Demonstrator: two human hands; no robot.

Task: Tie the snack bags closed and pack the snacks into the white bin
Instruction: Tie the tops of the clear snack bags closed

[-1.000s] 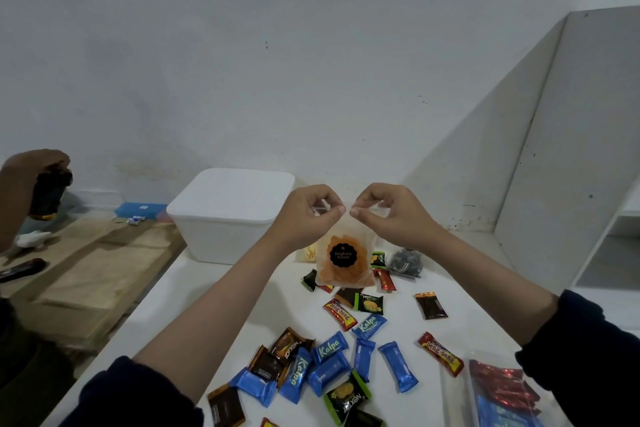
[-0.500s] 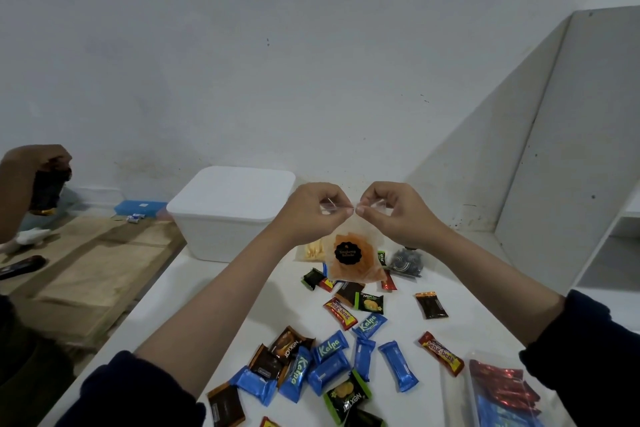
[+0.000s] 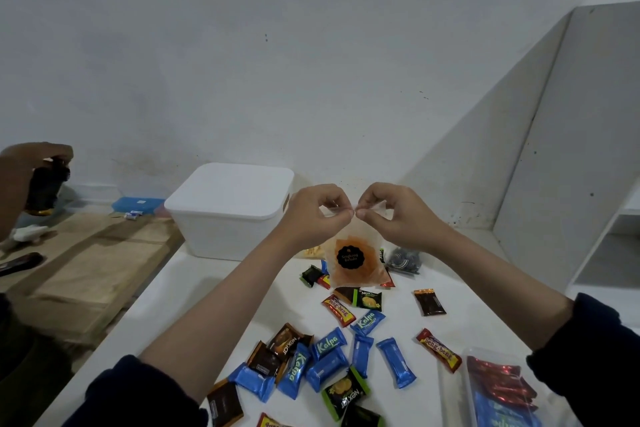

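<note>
Left hand (image 3: 313,217) and right hand (image 3: 398,215) raised together above the table (image 3: 194,291), each pinching the clear top of the snack bag (image 3: 356,262) (orange contents, black round label). Bag hangs in front of the white bin (image 3: 227,210), lid on. Loose wrapped snacks (image 3: 327,354) lie below.
</note>
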